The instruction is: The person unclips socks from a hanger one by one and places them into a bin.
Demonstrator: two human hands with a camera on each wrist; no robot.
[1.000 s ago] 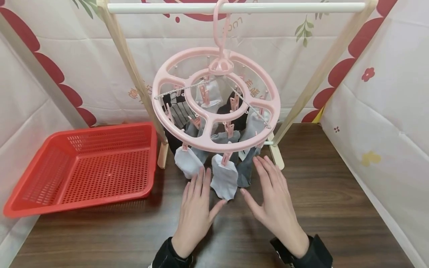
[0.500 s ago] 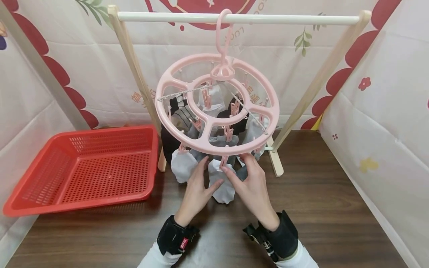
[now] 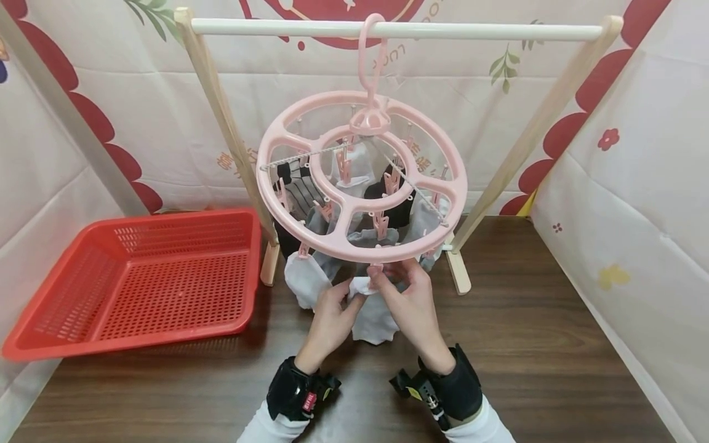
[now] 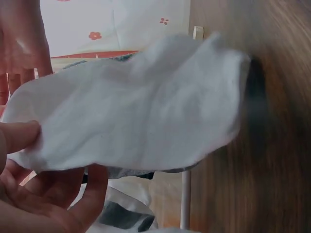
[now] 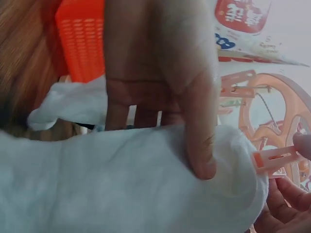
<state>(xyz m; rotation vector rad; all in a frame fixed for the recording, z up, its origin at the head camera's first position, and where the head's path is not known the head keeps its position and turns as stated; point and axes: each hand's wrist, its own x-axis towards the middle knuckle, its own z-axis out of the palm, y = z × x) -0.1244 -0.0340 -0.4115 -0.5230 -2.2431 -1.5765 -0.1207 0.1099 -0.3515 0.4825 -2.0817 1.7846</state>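
Observation:
A white sock (image 3: 374,320) hangs at the front of the round pink clip hanger (image 3: 354,250). My left hand (image 3: 328,321) pinches the sock near its upper end, its thumb (image 5: 200,155) flat on the near face in the right wrist view. Just above, my right hand (image 3: 411,307) pinches a pink clothespin (image 5: 275,159) between thumb and fingers, with the pin's tip at the sock's top edge. In the left wrist view the sock (image 4: 141,104) stretches across, largely hiding what is behind it. Another white sock (image 3: 306,280) hangs to the left.
The hanger's hook is over a white rod (image 3: 471,29) on a wooden stand (image 3: 501,154). More grey, black and striped socks hang behind, on other pink clothespins. A red plastic basket (image 3: 252,258) sits at the left on the dark wooden table (image 3: 554,344).
Both hands, straight-fingered and apart a second ago, have come up to the front sock. The left now pinches its upper part, the right the clothespin; the sock's top has bunched.

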